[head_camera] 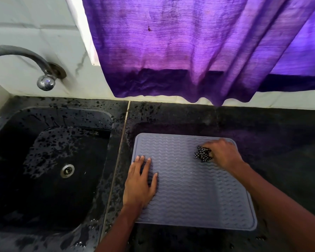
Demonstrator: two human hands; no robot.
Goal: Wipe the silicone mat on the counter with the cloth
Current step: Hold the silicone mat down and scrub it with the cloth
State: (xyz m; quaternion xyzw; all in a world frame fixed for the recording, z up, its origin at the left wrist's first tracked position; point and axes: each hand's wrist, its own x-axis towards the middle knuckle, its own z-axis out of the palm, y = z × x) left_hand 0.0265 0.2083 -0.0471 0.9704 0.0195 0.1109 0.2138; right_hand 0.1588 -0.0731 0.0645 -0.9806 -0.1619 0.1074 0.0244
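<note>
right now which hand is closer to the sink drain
Left. The left hand rests flat on the mat, at its edge toward the drain; the right hand grips the cloth near the mat's far right corner, farther off.

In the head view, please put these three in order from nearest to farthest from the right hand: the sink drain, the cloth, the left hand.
1. cloth: gripped in the fingers of the right hand, near the far right corner of the mat.
2. left hand: flat on the mat's left edge.
3. sink drain: far left, beyond the left hand.
</note>
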